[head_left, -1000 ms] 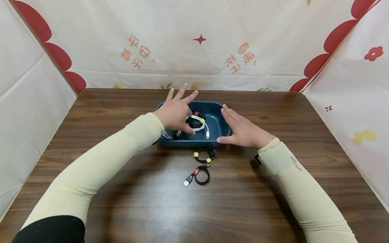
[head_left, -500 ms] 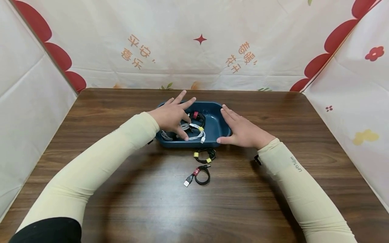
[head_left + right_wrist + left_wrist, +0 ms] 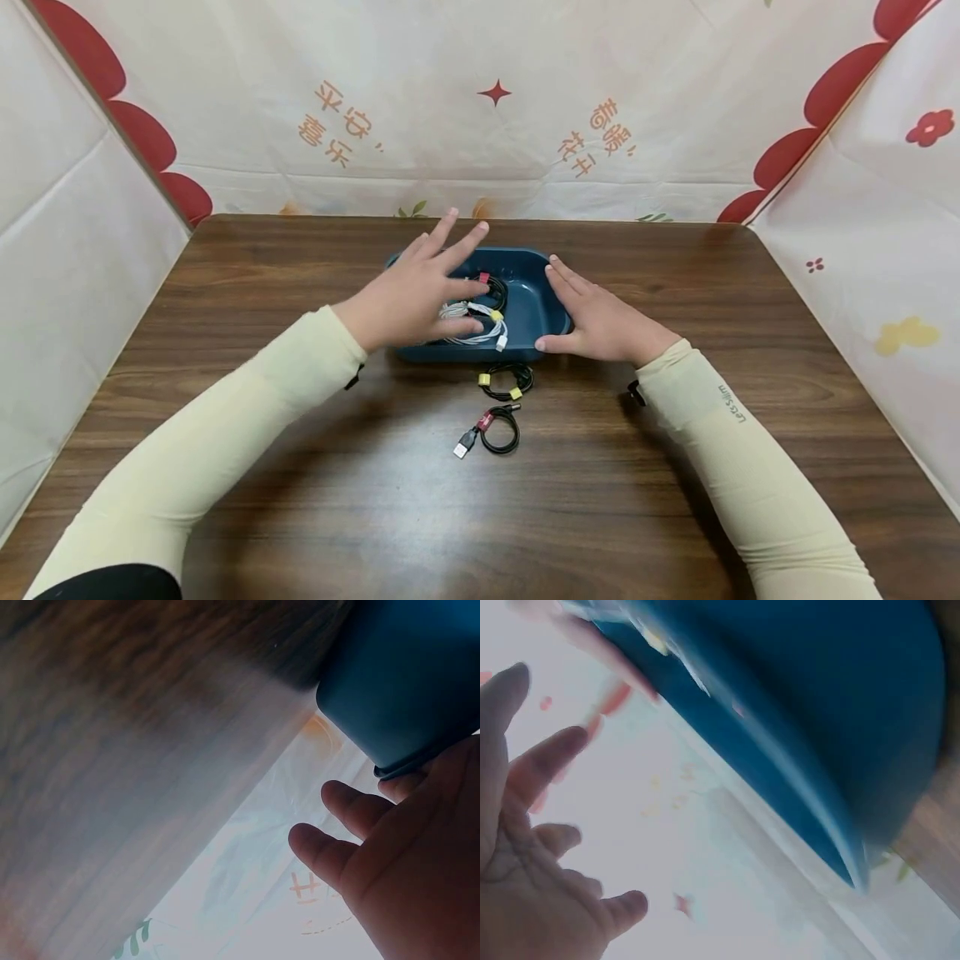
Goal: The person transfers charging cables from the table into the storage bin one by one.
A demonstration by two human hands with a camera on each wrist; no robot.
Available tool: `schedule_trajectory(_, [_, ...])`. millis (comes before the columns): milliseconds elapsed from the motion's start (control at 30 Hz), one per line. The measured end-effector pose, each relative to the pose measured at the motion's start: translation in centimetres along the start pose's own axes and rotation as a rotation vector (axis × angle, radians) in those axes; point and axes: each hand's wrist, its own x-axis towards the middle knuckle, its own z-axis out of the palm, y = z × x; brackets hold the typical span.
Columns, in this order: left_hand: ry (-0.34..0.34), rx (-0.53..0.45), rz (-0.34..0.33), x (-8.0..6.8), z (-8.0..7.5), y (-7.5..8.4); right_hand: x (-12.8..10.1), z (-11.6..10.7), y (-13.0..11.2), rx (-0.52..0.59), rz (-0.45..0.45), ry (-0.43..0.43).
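One blue tray [image 3: 536,312] at frame centre holds bundled cables [image 3: 480,312]; two black coils [image 3: 501,408] lie below it. Left hand [image 3: 408,296] hovers spread — right hand [image 3: 600,321] lies flat against the tray's right edge.

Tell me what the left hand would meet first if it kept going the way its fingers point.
The left hand hovers open above the blue tray, fingers aimed at the far edge. Going straight on, it would probably pass over the tray's far rim and meet the backdrop cloth; height is hard to judge.

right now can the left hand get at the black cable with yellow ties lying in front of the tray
Probably yes: the left hand is open above the tray, and the black cable lies uncovered on the table.
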Motion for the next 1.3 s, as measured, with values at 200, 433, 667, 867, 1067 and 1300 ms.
schedule_trajectory(200, [0.054,0.004,0.248,-2.5,1.9,4.0,-0.1,-0.1,0.0,0.013,-0.024,0.004])
schedule_trajectory(433, [-0.114,0.066,0.388,-2.5,5.3,6.6,-0.1,0.3,0.1,0.006,-0.023,0.011])
schedule_trajectory(667, [-0.182,0.159,0.317,-2.4,6.7,6.4,0.0,0.5,0.1,0.01,-0.026,0.011])
schedule_trajectory(867, [-0.153,0.166,0.343,-2.4,6.9,6.1,0.0,0.3,0.2,0.007,-0.025,0.012])
schedule_trajectory(1067, [-0.144,0.118,0.343,-2.6,6.8,5.8,0.0,0.3,0.3,0.014,-0.029,0.01])
schedule_trajectory(1300, [-0.164,0.076,0.282,-2.8,6.7,6.0,0.0,0.3,0.2,0.028,-0.019,0.005])
